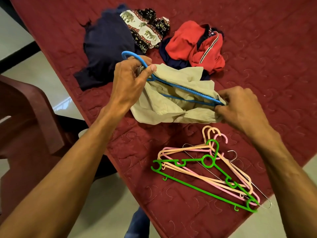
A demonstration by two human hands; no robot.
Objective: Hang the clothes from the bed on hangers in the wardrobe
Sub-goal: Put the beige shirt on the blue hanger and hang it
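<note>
While the left grip [132, 78] is clasping the neck of the blue hanger [188, 93] just under its hook, thumb lying across the plastic and fingers curled tight, the right grip [240, 107] is pinching the far tip of that hanger's shoulder together with a fold of the beige shirt [171, 109]. The hanger is slanting between the two, hook up and to the left, its arms lying partly inside the crumpled shirt. The shirt is resting on the bed [265, 48], which is wearing a maroon quilted cover. Just beyond the shirt a red garment [188, 42] with striped trim is lying bunched up, dark blue cloth showing under its edge. To its left an elephant-print cloth [145, 31] is overlapping a navy garment [106, 45], which is spreading toward the bed's left edge. Nearer to the person, below the right forearm, spare hangers are lying in a loose heap on the cover: a green hanger [190, 159] is sitting on top, peach and pink hangers [193, 148] are fanning out beneath it, and a wire hanger [232, 152] is poking out on the right. A dark red chair [25, 109] is standing on the pale floor [42, 69] beside the bed on the left.
</note>
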